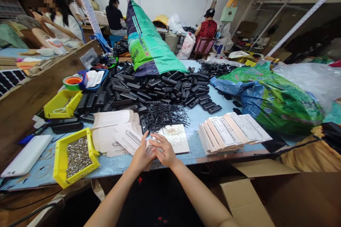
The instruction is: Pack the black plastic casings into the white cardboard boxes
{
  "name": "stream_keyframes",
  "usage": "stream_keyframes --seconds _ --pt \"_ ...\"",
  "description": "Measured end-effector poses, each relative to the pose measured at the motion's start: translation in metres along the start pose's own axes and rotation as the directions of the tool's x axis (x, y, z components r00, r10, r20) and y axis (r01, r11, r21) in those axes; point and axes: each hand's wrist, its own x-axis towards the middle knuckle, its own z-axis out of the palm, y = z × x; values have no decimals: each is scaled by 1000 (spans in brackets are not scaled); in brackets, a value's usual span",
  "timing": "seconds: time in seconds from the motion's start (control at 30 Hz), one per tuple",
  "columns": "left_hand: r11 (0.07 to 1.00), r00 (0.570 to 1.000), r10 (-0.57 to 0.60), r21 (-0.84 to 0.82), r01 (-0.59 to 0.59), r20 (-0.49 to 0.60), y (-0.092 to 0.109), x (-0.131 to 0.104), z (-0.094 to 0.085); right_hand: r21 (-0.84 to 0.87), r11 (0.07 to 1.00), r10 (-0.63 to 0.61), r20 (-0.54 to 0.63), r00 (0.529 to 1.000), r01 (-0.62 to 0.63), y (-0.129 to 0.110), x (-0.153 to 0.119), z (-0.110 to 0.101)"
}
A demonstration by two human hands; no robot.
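My left hand (142,156) and my right hand (164,150) meet over the table's front edge, fingers closed around a small printed cardboard box (150,149). The fingers cover most of that box. Just left of the hands, flat printed cartons (113,118) lie in a loose stack, one (127,137) slanting towards my left hand. Beyond the fingertips is a heap of thin black sticks (163,115). Beside my right hand, a pale board (182,142) carries scattered tiny shiny pieces. Farther right, several printed boxes (231,131) lean in a row.
A yellow bin (57,159) with small metal parts stands at left, near a white power bank-like slab (26,156). Black plastic cases (160,88) spread under a green sack (151,49). Another sack (277,95) and an open carton (242,198) are at right. People sit behind.
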Motion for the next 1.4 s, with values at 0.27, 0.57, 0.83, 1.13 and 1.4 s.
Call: stream_keyframes --seconds 0.27,0.57,0.83,1.13,1.4 --pt "996 956 27 86 -2 -292 -9 -23 -101 -402 898 129 -147 981 -179 -46 -24 -111" --pt "513 975 -142 830 220 -171 -85 -22 -222 -703 669 -81 -391 917 -241 -28 42 -193" --pt "581 936 -219 734 353 -277 -57 -28 -224 -434 894 89 -64 994 -108 38 205 6" --pt "914 813 -354 -356 195 -463 -31 -35 -135 115 982 165 -105 981 -153 52 109 -53" --pt "679 921 -359 -720 143 -155 17 10 -24 652 733 512 -342 788 -193 42 135 -65"
